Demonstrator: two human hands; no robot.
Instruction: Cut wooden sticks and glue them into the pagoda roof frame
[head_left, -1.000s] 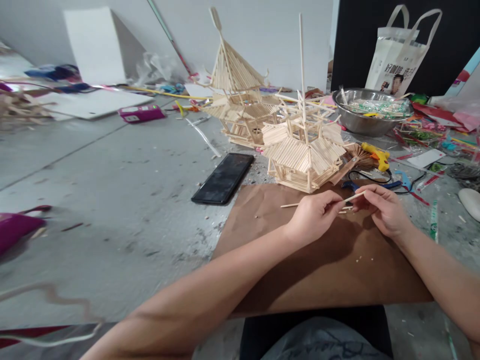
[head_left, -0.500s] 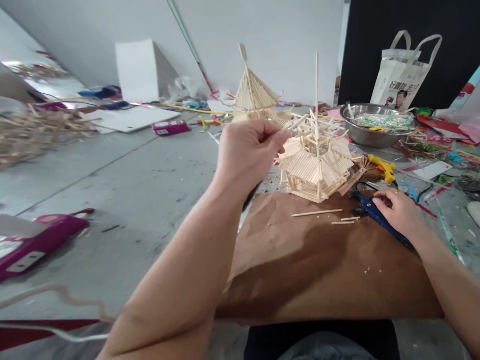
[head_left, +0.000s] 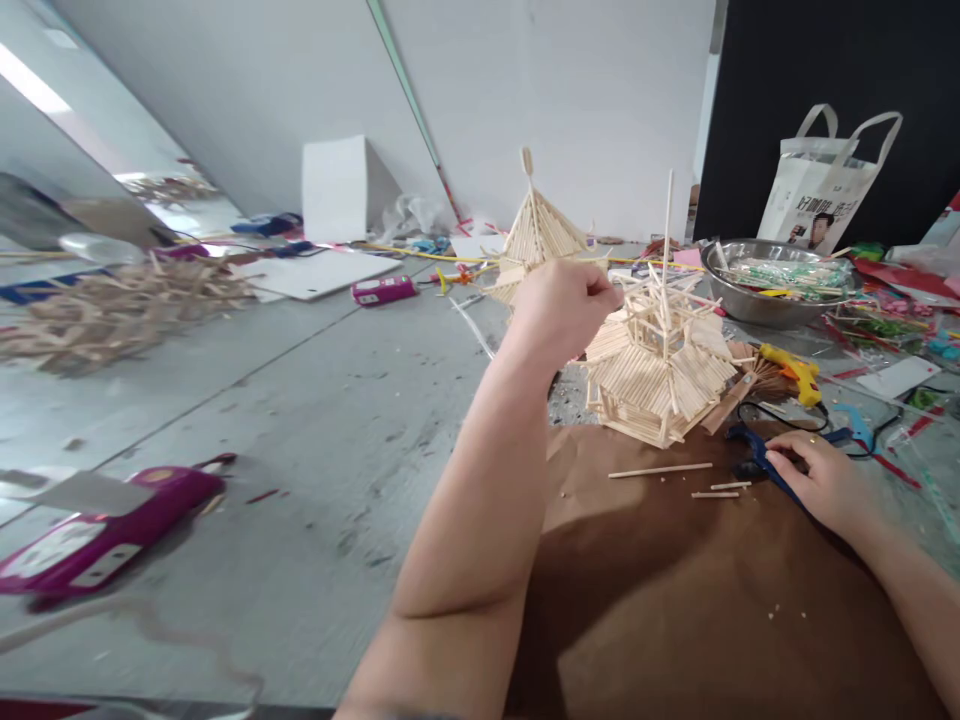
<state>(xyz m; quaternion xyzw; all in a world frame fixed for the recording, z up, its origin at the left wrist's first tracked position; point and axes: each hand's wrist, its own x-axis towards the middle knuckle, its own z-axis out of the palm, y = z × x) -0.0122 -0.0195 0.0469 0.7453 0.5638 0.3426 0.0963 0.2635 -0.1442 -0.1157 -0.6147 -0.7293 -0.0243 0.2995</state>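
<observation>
My left hand point(head_left: 564, 305) is raised and closed in a pinch against the left side of a small pavilion built of wooden sticks point(head_left: 660, 370); a thin stick seems to be between its fingertips. The pavilion stands at the far edge of a brown paper sheet point(head_left: 675, 590), with a tall stick rising from its top. My right hand point(head_left: 821, 480) rests low on the paper with curled fingers on blue-handled scissors point(head_left: 757, 455). Loose short sticks point(head_left: 660, 470) lie on the paper between the hands.
A second stick pavilion point(head_left: 536, 235) stands behind my left hand. A yellow glue gun point(head_left: 791, 368), a steel bowl point(head_left: 772, 280) and a white tote bag point(head_left: 825, 180) are at the right. Pink cases point(head_left: 97, 540) and a heap of sticks point(head_left: 120, 310) lie left.
My left hand rose from the paper up to the pavilion's side with a stick. My right hand let go of the stick, dropped onto the scissors. The view swung left.
</observation>
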